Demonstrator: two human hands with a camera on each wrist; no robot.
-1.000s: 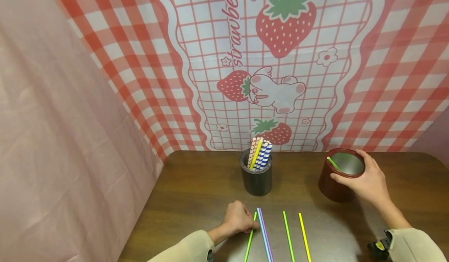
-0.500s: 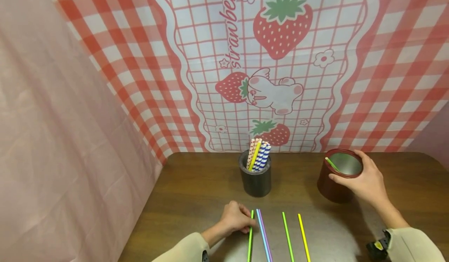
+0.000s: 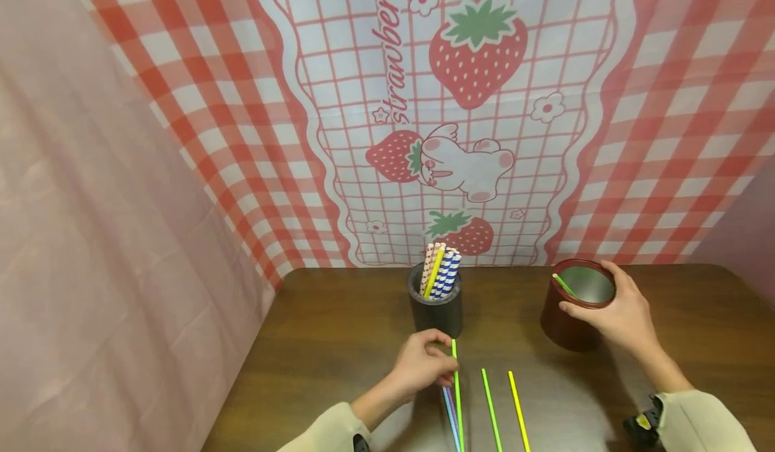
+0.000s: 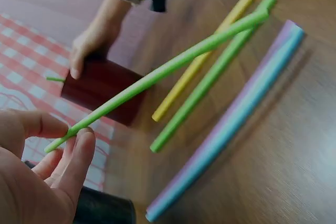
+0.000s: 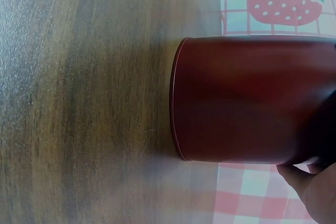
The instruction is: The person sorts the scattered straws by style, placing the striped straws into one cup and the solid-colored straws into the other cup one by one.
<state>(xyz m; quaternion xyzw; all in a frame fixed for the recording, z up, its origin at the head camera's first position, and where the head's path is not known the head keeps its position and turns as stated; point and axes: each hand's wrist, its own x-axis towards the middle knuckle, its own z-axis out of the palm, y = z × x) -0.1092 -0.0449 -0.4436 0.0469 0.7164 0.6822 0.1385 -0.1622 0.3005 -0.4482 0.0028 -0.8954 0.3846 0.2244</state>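
Between thumb and fingers my left hand [image 3: 422, 363] pinches a green straw [image 4: 157, 75] near one end, lifted off the table. Below it lie a blue straw [image 4: 241, 116] and a purple straw [image 4: 210, 140], side by side. To their right are another green straw [image 3: 492, 408] and a yellow straw [image 3: 519, 408]. At the right, my right hand [image 3: 626, 314] grips a dark red round container [image 3: 569, 327] near its rim, thumb and fingers spread around it. A green straw [image 3: 563, 284] leans inside that container.
A black cup [image 3: 437, 316] holding striped, dotted and yellow straws [image 3: 440, 274] stands behind my left hand. The brown wooden table [image 3: 315, 344] ends at a strawberry-printed cloth [image 3: 339, 102]. A pink curtain [image 3: 121, 237] hangs at the left.
My left hand has picked the green straw up off the table and carried it to the right, over the blue and purple straws. My right hand keeps its hold on the red container.
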